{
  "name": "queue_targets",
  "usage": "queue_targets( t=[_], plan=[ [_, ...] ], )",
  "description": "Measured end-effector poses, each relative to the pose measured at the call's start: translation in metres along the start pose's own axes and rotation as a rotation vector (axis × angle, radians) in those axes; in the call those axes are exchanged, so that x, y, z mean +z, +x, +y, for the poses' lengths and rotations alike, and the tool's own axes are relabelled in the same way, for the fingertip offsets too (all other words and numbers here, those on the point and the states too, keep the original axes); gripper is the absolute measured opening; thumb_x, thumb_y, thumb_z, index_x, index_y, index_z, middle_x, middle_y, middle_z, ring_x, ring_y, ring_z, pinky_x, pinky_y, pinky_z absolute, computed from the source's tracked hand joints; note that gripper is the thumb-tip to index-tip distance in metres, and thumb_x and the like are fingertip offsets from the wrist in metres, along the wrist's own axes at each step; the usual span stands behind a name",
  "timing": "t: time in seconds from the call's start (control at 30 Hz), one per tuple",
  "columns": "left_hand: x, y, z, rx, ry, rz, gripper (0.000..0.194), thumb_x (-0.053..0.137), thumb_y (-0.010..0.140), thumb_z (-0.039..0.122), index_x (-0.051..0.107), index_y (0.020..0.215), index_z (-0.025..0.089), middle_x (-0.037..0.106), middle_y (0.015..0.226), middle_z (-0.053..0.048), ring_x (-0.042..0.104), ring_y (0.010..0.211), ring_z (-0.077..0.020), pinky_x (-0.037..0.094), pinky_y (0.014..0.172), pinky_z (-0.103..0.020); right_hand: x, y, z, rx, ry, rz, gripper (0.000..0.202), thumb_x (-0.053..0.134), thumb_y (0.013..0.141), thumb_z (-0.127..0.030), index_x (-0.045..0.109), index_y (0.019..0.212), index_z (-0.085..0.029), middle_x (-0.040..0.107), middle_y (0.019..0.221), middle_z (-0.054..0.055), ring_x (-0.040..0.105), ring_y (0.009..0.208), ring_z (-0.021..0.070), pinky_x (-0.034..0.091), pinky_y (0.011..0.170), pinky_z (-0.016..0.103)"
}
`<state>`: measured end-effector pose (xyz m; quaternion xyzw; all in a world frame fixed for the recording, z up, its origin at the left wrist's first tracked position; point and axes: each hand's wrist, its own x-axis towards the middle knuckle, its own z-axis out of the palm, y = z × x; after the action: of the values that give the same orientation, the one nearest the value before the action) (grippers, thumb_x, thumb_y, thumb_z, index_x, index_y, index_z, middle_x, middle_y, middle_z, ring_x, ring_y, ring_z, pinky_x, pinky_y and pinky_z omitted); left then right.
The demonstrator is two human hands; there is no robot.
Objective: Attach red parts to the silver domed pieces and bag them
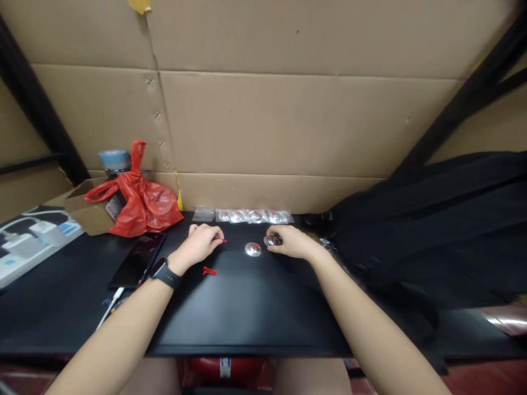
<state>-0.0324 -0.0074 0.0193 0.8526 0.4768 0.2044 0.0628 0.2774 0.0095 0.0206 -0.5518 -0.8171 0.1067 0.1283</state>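
Between the fingertips of my left hand (pixel 203 243) is a small red piece (pixel 224 241), most of it hidden. My right hand (pixel 289 241) grips a round silver disc (pixel 272 240) by its edge, just above the black table (pixel 247 312). Another silver disc (pixel 252 250) lies flat between my hands, with a bit of red on it. Nearer to me, below my left hand, rests a small bunch of red loops (pixel 209 271). Along the back of the table runs a row of clear-wrapped silver discs (pixel 255 216) with red marks.
A red plastic bag (pixel 148 203) and an open cardboard box (pixel 88 211) stand at the back left. Beside my left forearm lie a dark phone (pixel 138 260) and a white cable (pixel 110 307). Farther left is a power strip (pixel 37 247). Black cloth (pixel 444 219) covers the right side.
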Motion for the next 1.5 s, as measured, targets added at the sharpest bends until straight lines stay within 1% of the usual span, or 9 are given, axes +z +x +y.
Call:
queue_targets(
  t=[0.13, 0.3, 0.5, 0.67, 0.83, 1.0, 1.1, 1.23, 1.5],
  plan=[
    [0.004, 0.000, 0.001, -0.027, 0.001, -0.011, 0.010, 0.060, 0.089, 0.027, 0.069, 0.088, 0.023, 0.072, 0.095, -0.004, 0.060, 0.101, -0.0233, 0.033, 0.089, -0.037, 0.004, 0.003, 0.006, -0.041, 0.107, -0.020, 0.021, 0.073, 0.076, -0.031, 0.068, 0.094, -0.023, 0.073, 0.093, 0.006, 0.067, 0.085, 0.0221, 0.049, 0.078, 0.031],
    [0.008, -0.001, 0.001, -0.049, 0.017, -0.041, 0.011, 0.062, 0.088, 0.021, 0.069, 0.080, 0.021, 0.072, 0.088, -0.004, 0.059, 0.097, -0.0232, 0.032, 0.086, -0.038, 0.006, 0.006, 0.012, -0.100, 0.241, -0.052, 0.021, 0.065, 0.080, -0.037, 0.066, 0.093, -0.021, 0.072, 0.097, 0.007, 0.066, 0.090, 0.0230, 0.050, 0.084, 0.034],
    [0.006, -0.002, 0.007, -0.022, -0.013, 0.061, 0.018, 0.054, 0.096, 0.029, 0.066, 0.085, 0.021, 0.069, 0.093, -0.003, 0.056, 0.100, -0.0219, 0.031, 0.087, -0.038, 0.009, 0.007, 0.018, -0.064, 0.236, -0.062, 0.032, 0.071, 0.073, -0.028, 0.065, 0.103, -0.021, 0.071, 0.105, 0.008, 0.066, 0.095, 0.0236, 0.050, 0.088, 0.035],
    [-0.003, -0.001, 0.018, -0.073, -0.098, 0.179, 0.021, 0.050, 0.098, 0.034, 0.066, 0.092, 0.023, 0.063, 0.110, -0.004, 0.053, 0.110, -0.0231, 0.034, 0.093, -0.041, 0.007, 0.008, 0.017, -0.084, 0.219, -0.028, 0.022, 0.069, 0.074, -0.026, 0.065, 0.095, -0.020, 0.072, 0.098, 0.007, 0.067, 0.090, 0.0233, 0.051, 0.085, 0.036],
    [-0.008, 0.001, 0.028, -0.113, -0.305, 0.301, 0.014, 0.060, 0.093, 0.034, 0.070, 0.090, 0.025, 0.061, 0.112, -0.004, 0.054, 0.115, -0.0242, 0.038, 0.102, -0.044, 0.005, 0.003, -0.020, -0.138, 0.460, 0.264, 0.034, 0.072, 0.076, -0.037, 0.063, 0.106, -0.023, 0.070, 0.107, 0.009, 0.067, 0.093, 0.0252, 0.055, 0.082, 0.041],
    [-0.006, 0.001, 0.042, -0.071, -0.437, 0.322, 0.011, 0.064, 0.089, 0.032, 0.070, 0.085, 0.024, 0.061, 0.114, -0.005, 0.055, 0.116, -0.0250, 0.040, 0.107, -0.045, 0.007, -0.015, -0.082, -0.414, 0.602, 0.517, 0.029, 0.073, 0.081, -0.035, 0.064, 0.108, -0.025, 0.068, 0.115, 0.009, 0.065, 0.105, 0.0257, 0.057, 0.083, 0.040],
    [-0.005, -0.001, 0.050, -0.003, -0.517, 0.305, 0.012, 0.062, 0.090, 0.031, 0.069, 0.086, 0.023, 0.060, 0.114, -0.006, 0.055, 0.117, -0.0244, 0.042, 0.107, -0.042, 0.011, -0.023, -0.100, -0.437, 0.623, 0.547, 0.029, 0.074, 0.082, -0.033, 0.065, 0.109, -0.026, 0.068, 0.115, 0.008, 0.064, 0.107, 0.0249, 0.057, 0.084, 0.039],
    [-0.005, -0.002, 0.057, 0.033, -0.513, 0.315, 0.012, 0.060, 0.090, 0.029, 0.069, 0.086, 0.022, 0.059, 0.114, -0.007, 0.054, 0.118, -0.0247, 0.042, 0.106, -0.041, 0.016, -0.025, -0.101, -0.394, 0.712, 0.545, 0.033, 0.077, 0.080, -0.035, 0.064, 0.109, -0.026, 0.068, 0.117, 0.008, 0.066, 0.106, 0.0247, 0.058, 0.085, 0.039],
    [-0.002, -0.006, 0.062, 0.003, -0.229, 0.392, 0.009, 0.059, 0.089, 0.029, 0.066, 0.089, 0.023, 0.060, 0.115, -0.007, 0.051, 0.116, -0.0271, 0.039, 0.100, -0.045, 0.017, -0.026, -0.099, -0.356, 0.759, 0.530, 0.038, 0.083, 0.072, -0.038, 0.066, 0.104, -0.025, 0.071, 0.109, 0.006, 0.068, 0.100, 0.0238, 0.057, 0.086, 0.039]
  ],
)
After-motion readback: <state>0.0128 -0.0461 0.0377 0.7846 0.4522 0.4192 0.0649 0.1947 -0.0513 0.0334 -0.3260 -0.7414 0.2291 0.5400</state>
